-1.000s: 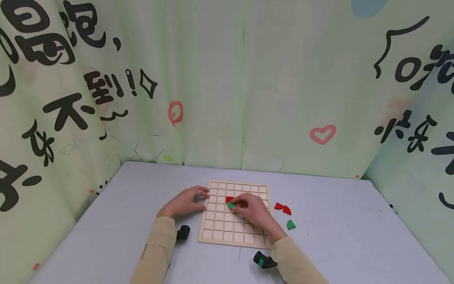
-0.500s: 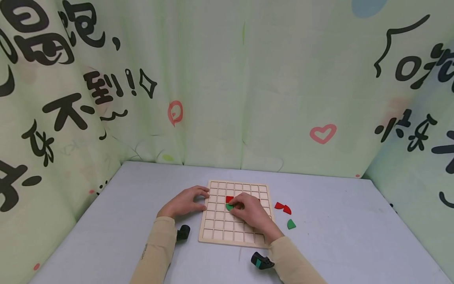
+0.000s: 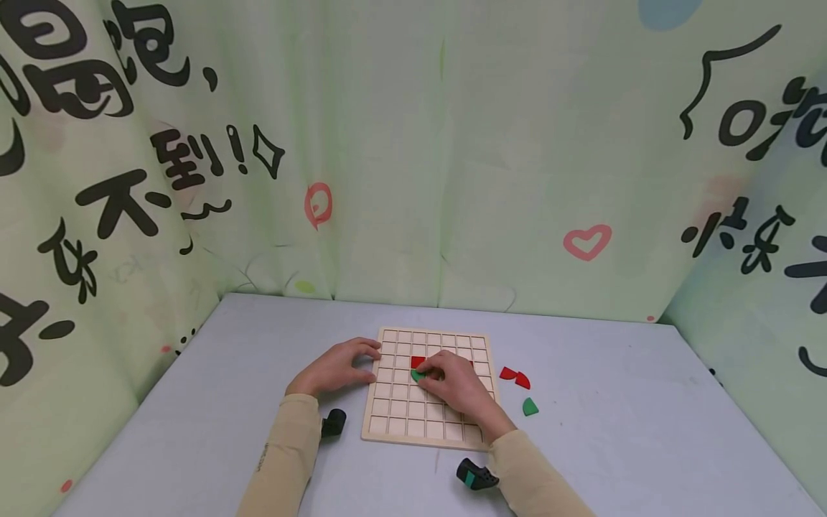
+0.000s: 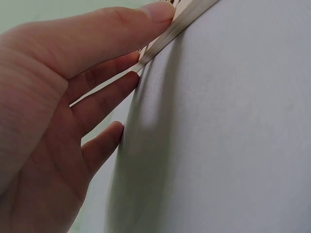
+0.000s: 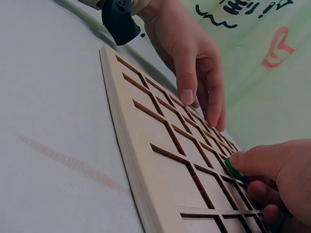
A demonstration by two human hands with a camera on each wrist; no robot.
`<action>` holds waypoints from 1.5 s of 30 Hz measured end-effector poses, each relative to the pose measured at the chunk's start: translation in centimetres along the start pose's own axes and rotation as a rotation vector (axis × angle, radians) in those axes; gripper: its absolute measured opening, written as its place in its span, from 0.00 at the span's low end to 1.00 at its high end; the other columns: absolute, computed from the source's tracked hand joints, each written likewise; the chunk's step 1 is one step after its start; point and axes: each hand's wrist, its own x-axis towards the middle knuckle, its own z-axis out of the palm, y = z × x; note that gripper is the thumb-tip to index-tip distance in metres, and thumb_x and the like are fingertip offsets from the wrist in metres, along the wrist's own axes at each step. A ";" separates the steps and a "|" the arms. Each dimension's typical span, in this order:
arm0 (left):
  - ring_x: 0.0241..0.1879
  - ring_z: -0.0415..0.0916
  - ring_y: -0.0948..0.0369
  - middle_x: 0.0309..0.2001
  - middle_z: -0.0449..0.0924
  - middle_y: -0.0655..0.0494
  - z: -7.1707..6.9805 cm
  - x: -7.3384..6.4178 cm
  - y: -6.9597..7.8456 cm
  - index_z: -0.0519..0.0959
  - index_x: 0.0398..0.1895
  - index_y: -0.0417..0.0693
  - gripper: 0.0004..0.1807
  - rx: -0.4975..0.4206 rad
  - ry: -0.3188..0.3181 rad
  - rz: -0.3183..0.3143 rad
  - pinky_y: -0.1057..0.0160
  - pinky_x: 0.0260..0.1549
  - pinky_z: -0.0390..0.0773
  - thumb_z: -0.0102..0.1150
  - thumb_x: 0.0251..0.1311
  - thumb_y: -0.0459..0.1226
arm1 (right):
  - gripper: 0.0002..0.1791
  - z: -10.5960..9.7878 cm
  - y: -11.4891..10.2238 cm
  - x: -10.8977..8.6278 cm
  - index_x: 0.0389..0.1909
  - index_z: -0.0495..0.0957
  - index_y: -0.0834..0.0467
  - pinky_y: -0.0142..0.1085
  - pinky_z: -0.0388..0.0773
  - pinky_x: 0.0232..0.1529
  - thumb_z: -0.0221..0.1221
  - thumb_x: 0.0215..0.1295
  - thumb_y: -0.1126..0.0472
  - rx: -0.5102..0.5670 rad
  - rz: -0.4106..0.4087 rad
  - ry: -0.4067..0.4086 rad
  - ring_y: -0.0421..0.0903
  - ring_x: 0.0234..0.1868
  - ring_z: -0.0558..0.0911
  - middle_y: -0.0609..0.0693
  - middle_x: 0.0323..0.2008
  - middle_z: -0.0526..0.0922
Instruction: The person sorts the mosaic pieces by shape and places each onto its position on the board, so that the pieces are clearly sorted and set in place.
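Observation:
A wooden grid board (image 3: 398,411) lies on the table. Its left edge is touched by my left hand (image 3: 336,368), thumb and fingers extended along the rim. Over the middle of the board, my right hand (image 3: 457,384) pinches a small green piece (image 3: 416,375) between thumb and fingertips; part of the piece is hidden by them. It sits at a cell just below a red piece (image 3: 418,362) on the board. In the right wrist view, the thumb presses on the green piece (image 5: 232,169) at the grid.
Right of the board lie two red fan-shaped pieces (image 3: 508,373) (image 3: 522,380) and a green fan-shaped piece (image 3: 530,407). Black wrist devices (image 3: 333,423) (image 3: 477,474) are by both forearms. A printed curtain (image 3: 388,179) hangs behind the white table (image 3: 614,431).
My right hand has shifted slightly left with the green piece, which now sits more squarely below the red one. The left hand stays at the board's edge.

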 end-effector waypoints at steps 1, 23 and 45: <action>0.68 0.62 0.51 0.64 0.71 0.53 0.0 0.0 0.0 0.81 0.51 0.43 0.18 -0.002 -0.001 0.001 0.51 0.67 0.63 0.69 0.56 0.34 | 0.07 0.0 0.0 0.0 0.40 0.86 0.55 0.31 0.76 0.35 0.66 0.61 0.62 -0.002 0.000 0.001 0.40 0.33 0.74 0.44 0.35 0.79; 0.67 0.63 0.51 0.64 0.71 0.52 0.1 0.2 -0.2 0.81 0.51 0.43 0.18 0.002 0.002 0.009 0.51 0.67 0.64 0.69 0.56 0.35 | 0.07 0.1 0.1 -0.1 0.41 0.85 0.56 0.31 0.77 0.36 0.66 0.62 0.62 0.014 0.017 0.017 0.40 0.34 0.75 0.44 0.37 0.79; 0.68 0.63 0.51 0.64 0.72 0.53 0.3 0.3 -0.3 0.82 0.50 0.44 0.19 0.011 0.015 -0.011 0.51 0.67 0.64 0.70 0.54 0.35 | 0.07 -0.9 0.2 -0.2 0.39 0.85 0.54 0.34 0.78 0.40 0.68 0.59 0.63 0.042 0.089 0.082 0.41 0.36 0.75 0.44 0.37 0.80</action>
